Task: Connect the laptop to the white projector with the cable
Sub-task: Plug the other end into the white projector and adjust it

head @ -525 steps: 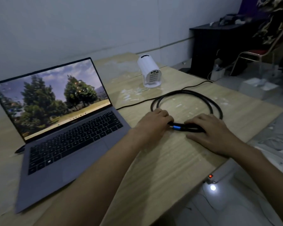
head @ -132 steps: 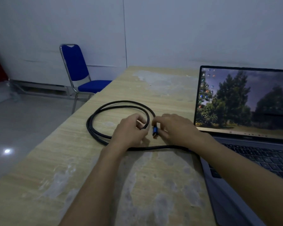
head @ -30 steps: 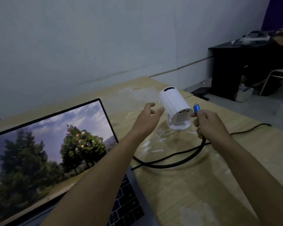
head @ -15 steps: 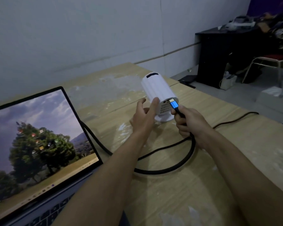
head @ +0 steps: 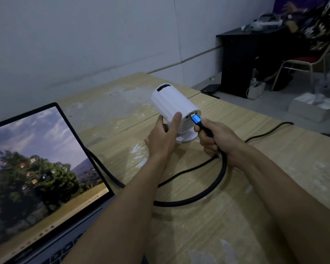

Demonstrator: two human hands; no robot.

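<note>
The white projector (head: 171, 103) stands on its round foot on the wooden table (head: 274, 168), tilted with its back panel towards me. My left hand (head: 163, 136) grips its barrel from the left, thumb along the rear rim. My right hand (head: 215, 139) holds the thick black cable (head: 208, 191) just behind its blue plug (head: 196, 119). The plug's tip touches a port on the projector's back panel. The cable loops across the table and runs behind the open laptop (head: 40, 178), whose screen shows a tree wallpaper. Where the cable meets the laptop is hidden.
A thinner black cord (head: 265, 133) runs from under my right hand off the table's right edge. Beyond the table stand a black desk (head: 242, 60), a metal-framed chair (head: 309, 63) and a white box (head: 311, 107) on the floor. A grey wall rises behind.
My left hand has closed around the projector's barrel. My right hand has moved the blue plug up against the back panel. The camera has come a little closer.
</note>
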